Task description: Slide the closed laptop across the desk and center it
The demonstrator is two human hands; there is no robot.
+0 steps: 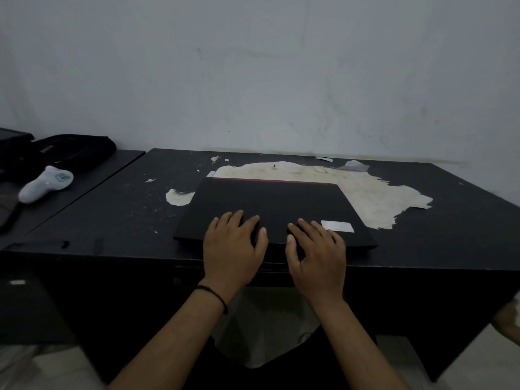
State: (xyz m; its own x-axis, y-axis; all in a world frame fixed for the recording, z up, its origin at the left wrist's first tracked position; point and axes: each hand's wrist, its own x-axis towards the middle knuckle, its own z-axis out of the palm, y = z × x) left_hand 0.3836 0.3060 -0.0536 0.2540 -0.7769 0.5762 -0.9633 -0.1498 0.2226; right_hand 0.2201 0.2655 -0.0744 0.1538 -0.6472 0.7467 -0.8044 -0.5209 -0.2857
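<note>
On the worn dark desk (112,209), left hand (232,243) and right hand (316,249) rest with fingers spread flat, grasping nothing, on the closed laptop (270,204); it looks stiff and fairly heavy, best pushed from its near edge.

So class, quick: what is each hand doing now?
Left hand: open, flat on the closed laptop.
Right hand: open, flat on the laptop too.

The dark desk (112,209) lies bare to the left and right of the closed laptop (270,206), apart from small paper scraps (180,196) and a peeled pale patch (374,192) lying flat. The wall (281,80) bounds the far edge. A white sock (46,183) and black bag (70,150) rest on the adjoining table (92,175), well apart.
</note>
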